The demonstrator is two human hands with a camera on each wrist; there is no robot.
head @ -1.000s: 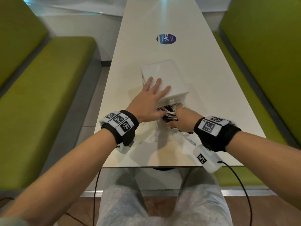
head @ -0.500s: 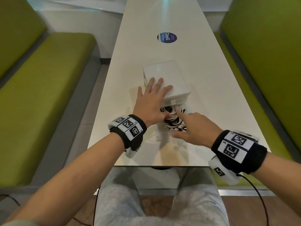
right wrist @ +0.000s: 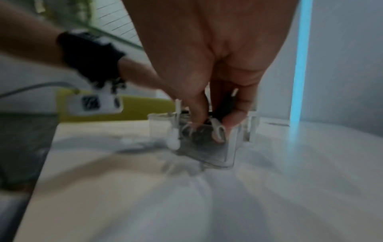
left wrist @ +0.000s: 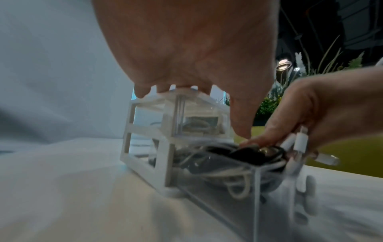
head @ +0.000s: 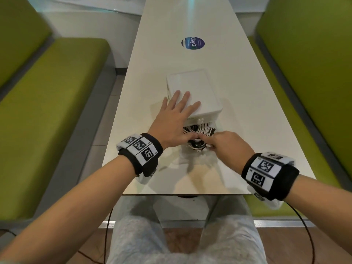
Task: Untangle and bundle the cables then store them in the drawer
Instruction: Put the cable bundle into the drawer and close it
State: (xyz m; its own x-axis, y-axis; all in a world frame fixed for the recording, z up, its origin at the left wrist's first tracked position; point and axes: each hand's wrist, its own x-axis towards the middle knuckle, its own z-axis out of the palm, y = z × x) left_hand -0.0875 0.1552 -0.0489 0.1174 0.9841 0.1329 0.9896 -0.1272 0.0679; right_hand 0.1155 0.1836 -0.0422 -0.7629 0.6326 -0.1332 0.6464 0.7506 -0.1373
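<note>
A small white drawer unit [head: 198, 88] stands mid-table, its clear lower drawer [left wrist: 238, 185] pulled out toward me. Coiled white and black cables [head: 198, 129] fill that drawer. My left hand [head: 175, 121] lies flat on top of the unit with straight fingers, thumb reaching down to the drawer's edge. My right hand [head: 226, 145] reaches into the drawer from the right, thumb and fingers curled on the cable bundle [right wrist: 217, 129]. White plugs [left wrist: 300, 142] stick out between its fingers. The bottom of the drawer is hidden by the cables.
The long white table [head: 190, 60] carries a round blue sticker [head: 193, 43] farther back. Green benches [head: 57, 96] [head: 314, 73] run along both sides. The closed upper drawer [left wrist: 199, 124] holds something pale. The table's near edge [head: 181, 193] is just behind my wrists.
My right hand has gone from a fist at the drawer's front to reaching in from the right, fingers down on the cables. The left hand has stayed flat on the unit.
</note>
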